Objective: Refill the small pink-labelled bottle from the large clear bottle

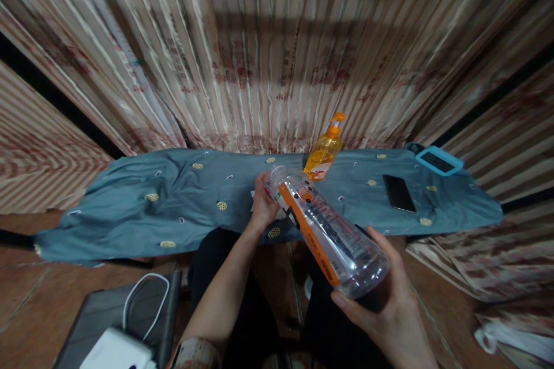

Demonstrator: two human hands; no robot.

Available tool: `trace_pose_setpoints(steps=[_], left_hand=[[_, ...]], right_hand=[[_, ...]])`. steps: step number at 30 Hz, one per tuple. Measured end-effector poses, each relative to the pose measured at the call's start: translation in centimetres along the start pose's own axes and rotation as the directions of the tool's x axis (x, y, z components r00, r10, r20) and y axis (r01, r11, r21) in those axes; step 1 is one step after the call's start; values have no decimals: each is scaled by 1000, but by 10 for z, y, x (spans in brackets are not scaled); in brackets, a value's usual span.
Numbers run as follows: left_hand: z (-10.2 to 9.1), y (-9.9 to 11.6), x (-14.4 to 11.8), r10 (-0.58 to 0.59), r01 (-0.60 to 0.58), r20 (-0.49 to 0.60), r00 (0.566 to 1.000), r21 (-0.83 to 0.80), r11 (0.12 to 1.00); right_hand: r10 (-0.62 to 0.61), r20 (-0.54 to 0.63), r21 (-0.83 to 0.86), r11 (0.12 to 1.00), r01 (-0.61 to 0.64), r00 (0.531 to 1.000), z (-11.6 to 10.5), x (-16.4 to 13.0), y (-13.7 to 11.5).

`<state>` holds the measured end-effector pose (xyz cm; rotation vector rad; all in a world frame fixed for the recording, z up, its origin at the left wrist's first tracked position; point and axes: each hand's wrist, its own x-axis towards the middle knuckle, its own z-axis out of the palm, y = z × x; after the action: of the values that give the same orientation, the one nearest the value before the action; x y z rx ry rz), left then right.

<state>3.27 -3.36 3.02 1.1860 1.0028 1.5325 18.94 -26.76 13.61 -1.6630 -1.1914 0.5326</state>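
A large clear plastic bottle [346, 242] with an orange and white label is tilted across the middle, its uncapped-looking neck pointing up and left. My right hand [393, 305] is closed around its base, thumb below and fingers above. At the neck end, my left hand [264, 204] is closed against the bottle's side, its fingers partly hidden behind it. Something white and a small pink spot show beside those fingers, too unclear to name. Just beyond the bottle stands an orange pump bottle [322, 155], partly filled with yellow liquid.
A blue-green patterned cloth [116, 202] covers the narrow table. On its right lie a black phone [399, 193] and a blue-framed device [439, 160]. Striped curtains [268, 40] hang behind. At lower left, a white object with a cable [116, 351] rests on a dark stool [90, 314].
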Motion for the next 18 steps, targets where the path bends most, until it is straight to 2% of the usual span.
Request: trace_pose_setpoints(steps=[11,18], left_hand=[[0,-2,1,8,-8,-9,1000,-11,1000],[1,0,2,-6,5,-27,1000,-23,1000]], right_hand=[[41,11,0,999,-41,999,-1,-1,-3],[21,8,15,1000,-21,1000,0,0,-3]])
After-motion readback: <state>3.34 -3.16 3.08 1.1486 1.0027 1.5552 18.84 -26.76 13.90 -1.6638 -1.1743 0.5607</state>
